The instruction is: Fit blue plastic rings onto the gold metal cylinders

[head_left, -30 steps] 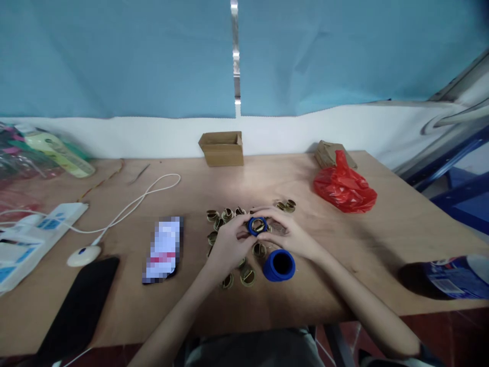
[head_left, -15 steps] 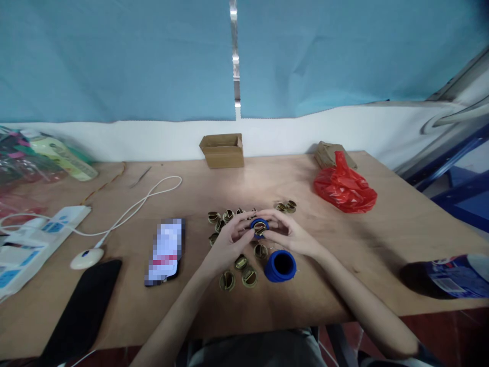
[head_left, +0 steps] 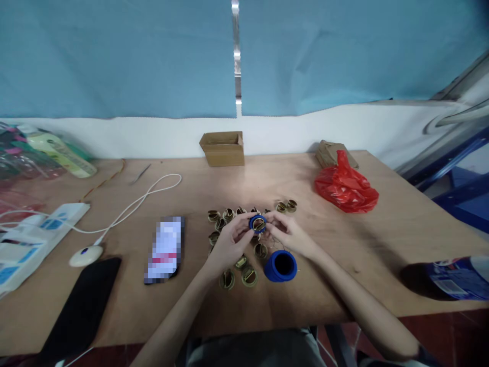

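Note:
Between both hands, above the table, is a blue ring (head_left: 252,225) with a round brass-coloured fitting (head_left: 259,225) inside it. The fitting has a bar across its opening. My left hand (head_left: 232,238) pinches the ring from the left with thumb and fingers. On the other side, the fingertips of my right hand (head_left: 289,233) grip its edge. Several similar brass-coloured fittings (head_left: 249,276) lie around and below the hands, some partly hidden by them. A hollow blue cylinder with a ridged side, perhaps stacked rings (head_left: 272,268), stands below my right hand.
A phone with a lit screen (head_left: 166,250), a black flat device (head_left: 82,311) and a power strip (head_left: 57,224) with white cables lie left. At the back stands a cardboard box (head_left: 224,154). Rightward are a red plastic bag (head_left: 346,188) and a dark bottle (head_left: 443,278) on its side.
The blue ring with the fitting has tilted and shifted slightly up and left. My right fingers have drawn back from over it to its right edge. The camera view has shifted slightly.

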`<state>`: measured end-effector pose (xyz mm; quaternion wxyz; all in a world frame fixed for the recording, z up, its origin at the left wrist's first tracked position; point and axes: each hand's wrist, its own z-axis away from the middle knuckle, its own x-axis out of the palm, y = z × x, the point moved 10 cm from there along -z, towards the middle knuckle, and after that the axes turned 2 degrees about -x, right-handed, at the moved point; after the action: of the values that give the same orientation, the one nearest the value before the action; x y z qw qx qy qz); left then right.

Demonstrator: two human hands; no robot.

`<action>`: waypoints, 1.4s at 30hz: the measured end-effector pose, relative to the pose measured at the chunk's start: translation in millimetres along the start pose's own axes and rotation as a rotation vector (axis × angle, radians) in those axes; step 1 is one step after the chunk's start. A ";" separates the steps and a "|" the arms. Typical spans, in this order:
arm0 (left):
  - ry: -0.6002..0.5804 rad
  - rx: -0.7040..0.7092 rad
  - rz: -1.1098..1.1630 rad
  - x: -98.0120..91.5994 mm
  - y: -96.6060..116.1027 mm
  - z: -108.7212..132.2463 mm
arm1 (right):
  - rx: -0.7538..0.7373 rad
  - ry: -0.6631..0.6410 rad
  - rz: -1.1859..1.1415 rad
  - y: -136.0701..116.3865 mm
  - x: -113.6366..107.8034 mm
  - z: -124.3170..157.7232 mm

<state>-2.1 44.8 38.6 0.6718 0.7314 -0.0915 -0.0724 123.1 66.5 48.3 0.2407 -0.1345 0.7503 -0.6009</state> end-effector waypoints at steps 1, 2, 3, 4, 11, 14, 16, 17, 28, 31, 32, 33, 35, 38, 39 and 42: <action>-0.001 -0.001 -0.008 0.3 0.0 -0.1 | -0.009 0.008 0.018 -0.1 -1.1 0.2; 0.002 0.001 -0.016 0.3 0.2 -0.3 | -0.016 0.016 0.035 0.3 -2.6 0.4; 0.008 0.001 -0.024 -0.1 0.3 -0.5 | -0.020 0.023 0.049 1.0 -4.0 0.7; 0.014 0.001 -0.031 -0.6 0.5 -0.6 | -0.020 0.025 0.057 2.2 -5.0 0.9; 0.034 -0.005 -0.046 0.5 4.6 1.0 | 0.021 0.015 -0.029 8.9 -4.3 1.8; 0.059 -0.025 -0.054 -2.3 3.6 1.9 | 0.051 0.029 -0.053 10.3 -3.4 2.5; 0.065 -0.036 -0.052 -4.2 1.9 2.1 | 0.048 0.030 -0.068 9.2 -2.7 2.5; 0.060 -0.037 -0.048 -4.5 1.0 2.0 | 0.042 0.025 -0.075 8.5 -2.2 2.2; 0.002 -0.113 0.000 1.1 -3.4 2.0 | 0.051 -0.031 -0.040 8.1 -2.3 3.7; 0.060 -0.099 -0.049 -5.5 -2.3 2.3 | 0.062 -0.038 -0.066 8.8 0.3 4.3; 0.070 -0.085 -0.064 -6.9 -1.4 2.2 | 0.063 -0.034 -0.075 8.9 0.7 4.2; 0.075 -0.071 -0.078 -7.6 -0.3 1.9 | 0.063 -0.029 -0.080 9.0 0.7 3.8; 0.069 -0.051 -0.095 -7.3 1.2 1.0 | 0.065 -0.013 -0.076 9.2 0.1 2.9; 0.056 -0.063 -0.097 -5.4 0.6 0.0 | 0.050 0.020 -0.027 8.1 -2.0 1.6; 0.047 -0.082 -0.094 -4.2 -1.0 -0.2 | 0.035 0.024 -0.003 7.0 -1.8 1.4; 0.031 -0.141 -0.102 -2.5 -7.3 -0.2 | -0.019 0.013 0.034 1.9 1.7 1.3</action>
<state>-4.2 46.2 31.4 0.7186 0.6869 -0.0384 -0.1016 122.6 65.0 45.9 0.2446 -0.1204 0.7597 -0.5903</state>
